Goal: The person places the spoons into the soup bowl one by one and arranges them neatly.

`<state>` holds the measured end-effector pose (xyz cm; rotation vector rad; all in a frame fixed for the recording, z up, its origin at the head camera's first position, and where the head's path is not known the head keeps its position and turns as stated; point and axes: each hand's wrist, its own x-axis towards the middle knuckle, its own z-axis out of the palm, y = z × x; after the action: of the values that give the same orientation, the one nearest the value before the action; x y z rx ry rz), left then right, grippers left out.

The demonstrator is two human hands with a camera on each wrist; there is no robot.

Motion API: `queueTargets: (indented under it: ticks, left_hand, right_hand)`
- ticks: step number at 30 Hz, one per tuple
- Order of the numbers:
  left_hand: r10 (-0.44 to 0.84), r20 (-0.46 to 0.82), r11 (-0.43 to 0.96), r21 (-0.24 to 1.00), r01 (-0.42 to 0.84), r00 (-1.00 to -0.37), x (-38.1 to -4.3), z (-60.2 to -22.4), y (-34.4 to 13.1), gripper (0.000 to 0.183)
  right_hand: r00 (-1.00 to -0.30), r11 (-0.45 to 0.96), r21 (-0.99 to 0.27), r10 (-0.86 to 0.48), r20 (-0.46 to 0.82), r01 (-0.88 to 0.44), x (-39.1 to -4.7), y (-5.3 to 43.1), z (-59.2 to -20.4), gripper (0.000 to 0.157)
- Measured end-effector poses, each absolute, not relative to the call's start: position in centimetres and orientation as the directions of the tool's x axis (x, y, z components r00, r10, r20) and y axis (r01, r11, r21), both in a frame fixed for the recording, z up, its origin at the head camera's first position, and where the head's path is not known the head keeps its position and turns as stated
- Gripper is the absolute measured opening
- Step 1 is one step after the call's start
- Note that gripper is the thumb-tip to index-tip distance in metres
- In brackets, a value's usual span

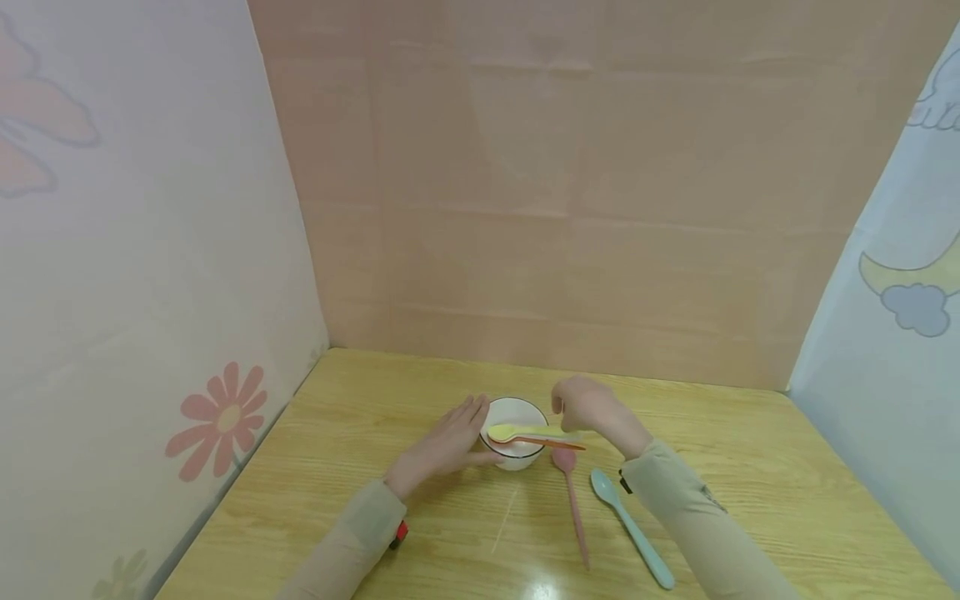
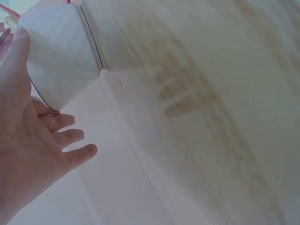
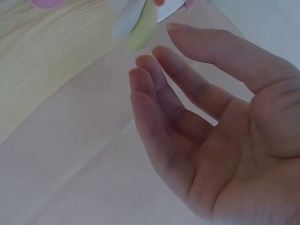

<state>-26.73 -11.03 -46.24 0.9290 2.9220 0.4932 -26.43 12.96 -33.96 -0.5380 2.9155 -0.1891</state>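
Observation:
A white bowl (image 1: 514, 412) with a dark rim stands on the table. My left hand (image 1: 447, 440) rests against its left side, the thumb on the near side and the fingers mostly straight; in the left wrist view the thumb and index finger touch the bowl (image 2: 63, 54). Across the bowl lie a yellow spoon (image 1: 504, 432) and an orange spoon (image 1: 551, 443), handles jutting right over the rim. Near those handle ends hovers my right hand (image 1: 592, 408), holding nothing, its fingers loosely curled. The right wrist view shows a gap between fingertips and the yellow-green handle end (image 3: 144, 35).
A pink spoon (image 1: 573, 500) lies on the wooden table (image 1: 420, 542) just right of the bowl. Further right is a light blue spoon (image 1: 633, 533), close to the right forearm. A brown backdrop (image 1: 525, 208) and patterned side panels enclose the table.

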Motion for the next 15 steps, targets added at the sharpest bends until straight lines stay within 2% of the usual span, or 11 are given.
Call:
queueTargets:
  ticks: [8,15]
  left_hand:
    - [0.564,0.068,0.768,0.322,0.553,-0.823,-26.8,-46.3,-11.0,0.098]
    - [0.566,0.073,0.778,0.285,0.561,-0.821,-26.8,-46.3,-10.9,0.098]
  right_hand:
    - [-0.925,0.921,-0.180,-0.366,-0.102,-0.345,-26.2,15.0,-33.6,0.019]
    - [-0.934,0.918,-0.231,-0.349,-0.079,-0.323,-25.4,16.6,-33.3,0.019]
